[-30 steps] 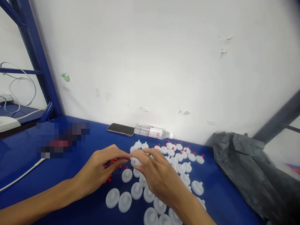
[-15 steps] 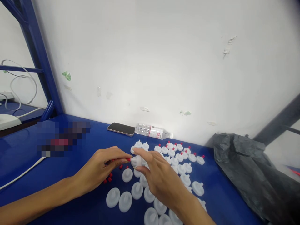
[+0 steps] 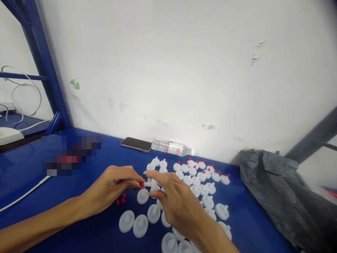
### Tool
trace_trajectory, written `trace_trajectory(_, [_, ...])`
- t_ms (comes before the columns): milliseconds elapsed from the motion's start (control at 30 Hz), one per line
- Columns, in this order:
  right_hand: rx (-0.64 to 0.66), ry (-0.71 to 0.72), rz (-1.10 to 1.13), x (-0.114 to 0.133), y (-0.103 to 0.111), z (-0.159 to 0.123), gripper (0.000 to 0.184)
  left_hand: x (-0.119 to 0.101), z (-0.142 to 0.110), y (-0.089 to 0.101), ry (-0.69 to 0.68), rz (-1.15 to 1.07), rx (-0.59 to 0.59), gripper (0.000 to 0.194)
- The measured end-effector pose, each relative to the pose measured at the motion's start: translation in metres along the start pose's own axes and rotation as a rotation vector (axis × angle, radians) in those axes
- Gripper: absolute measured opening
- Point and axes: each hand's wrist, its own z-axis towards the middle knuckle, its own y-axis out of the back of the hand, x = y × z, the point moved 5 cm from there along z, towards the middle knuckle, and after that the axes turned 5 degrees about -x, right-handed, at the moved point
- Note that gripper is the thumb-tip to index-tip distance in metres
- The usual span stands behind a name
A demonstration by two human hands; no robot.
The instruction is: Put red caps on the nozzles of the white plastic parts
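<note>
Between thumb and fingers, my left hand point(image 3: 116, 184) pinches a small red cap point(image 3: 141, 184), which sits at the tip of a white spouted lid's nozzle. That spouted lid point(image 3: 154, 186) is tilted on its side, its spout pointing left, with my right hand point(image 3: 172, 193) closed around its disc. Below my left hand, several loose red caps point(image 3: 123, 201) lie on the blue table point(image 3: 97, 232). Many more white lids point(image 3: 140, 226) are spread beneath and around my right hand, and some lids at the back point(image 3: 202, 164) carry red caps on their spouts.
A phone point(image 3: 136, 144) and a clear plastic bottle point(image 3: 171, 147) lie by the white wall. A dark plastic bag point(image 3: 273, 182) occupies the right side. On the left are a blurred-out item point(image 3: 70, 158), a white cable point(image 3: 26, 196) and a blue metal frame point(image 3: 50, 66).
Both hands have moved slightly down and left, close together. The held lid, mostly covered earlier, now shows its disc edge-on and its spout against the red cap.
</note>
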Motion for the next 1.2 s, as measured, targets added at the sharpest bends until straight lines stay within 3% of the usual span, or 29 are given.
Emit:
trace_trajectory(300, [0.073,-0.006,0.030,0.002,-0.008,-0.006,0.049,-0.007,0.001,-0.004,-0.014,-0.075,0.069,0.024])
trace_trajectory(500, [0.040,0.033,-0.011,0.005,-0.007,-0.007,0.037,-0.012,-0.001,-0.003,-0.063,-0.092,0.079,0.025])
trace_trajectory(833, [0.115,0.078,-0.040,0.009,-0.009,-0.008,0.035,0.006,-0.014,-0.009,0.000,-0.176,0.176,0.035])
trace_trajectory(1067, [0.143,0.042,-0.247,0.000,-0.007,-0.001,0.052,-0.005,0.002,0.000,-0.095,0.091,-0.037,0.016])
trace_trajectory(1200, [0.188,0.018,-0.451,-0.016,-0.003,-0.003,0.048,-0.001,0.008,0.007,-0.164,0.386,-0.139,0.019])
